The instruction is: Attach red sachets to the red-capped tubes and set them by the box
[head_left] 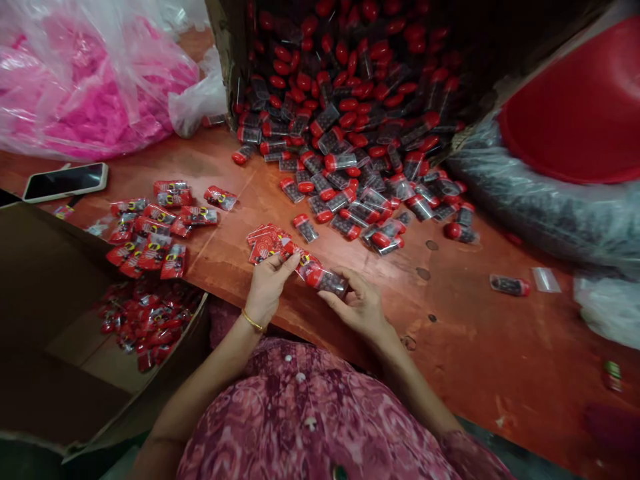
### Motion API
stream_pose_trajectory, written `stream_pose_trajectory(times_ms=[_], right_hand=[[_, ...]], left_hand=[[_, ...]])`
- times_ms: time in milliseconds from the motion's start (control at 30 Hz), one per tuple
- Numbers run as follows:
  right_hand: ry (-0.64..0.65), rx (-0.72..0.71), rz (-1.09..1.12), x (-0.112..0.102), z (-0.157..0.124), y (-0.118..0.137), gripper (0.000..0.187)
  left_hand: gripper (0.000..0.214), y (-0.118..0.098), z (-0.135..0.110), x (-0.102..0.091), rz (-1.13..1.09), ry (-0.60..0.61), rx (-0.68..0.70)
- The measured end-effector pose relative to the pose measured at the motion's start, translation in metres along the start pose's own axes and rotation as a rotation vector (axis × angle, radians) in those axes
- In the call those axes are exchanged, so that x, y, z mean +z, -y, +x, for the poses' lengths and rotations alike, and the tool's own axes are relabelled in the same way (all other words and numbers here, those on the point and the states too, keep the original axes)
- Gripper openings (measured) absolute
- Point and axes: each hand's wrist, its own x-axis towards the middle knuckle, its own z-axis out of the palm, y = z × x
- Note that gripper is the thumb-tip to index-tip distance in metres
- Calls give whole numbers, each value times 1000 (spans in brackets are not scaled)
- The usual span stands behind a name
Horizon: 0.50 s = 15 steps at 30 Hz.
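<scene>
Seen from above, two bare hands meet over a worn reddish table (450,327). The left hand (265,283), a gold bracelet (253,321) at its wrist, has thumb and fingers pinched together on a printed red wrapper (303,266). The right hand (364,308) curves its thumb and fingers around the clear end of a tube (332,283) filled with dark bits. The tube lies tilted between the hands near the table's close edge, its red cap (313,274) toward the left hand. Cap and wrapper meet (whether the wrapper goes around the cap, I cannot tell).

Just beyond the left hand is a small pile of flat red wrappers (263,241). Farther left, wrapped tubes (155,251) lie in a loose group, with a phone (67,181) behind them. Below the table edge, an open box (80,357) holds many more.

Ahead, a heap of red-capped tubes (340,173) spills from a dark carton (223,60). A clear bag of pink things (90,93) sits at the far left. At right, a red tub (580,113) rests on a plastic bag (540,220) with dark contents; nearer, a single tube (509,285) lies apart.
</scene>
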Motion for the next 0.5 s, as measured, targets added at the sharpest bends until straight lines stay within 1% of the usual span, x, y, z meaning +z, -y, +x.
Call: stream_pose_trajectory(times_ms=[233,300,400,500], right_hand=[[-78,-33,-12,13,7,10,28],[-104,5,13,19,9,13,25],[-120,105,95,29,11,18,19],[-82,211,258,35,13,21,21]], left_hand=[[35,11,0,9,-82,-63,76],[34,13,0,10,-84,-58,62],[36,14,0,12,-96,-44,38],[40,14,0,13,-124,-40,32]])
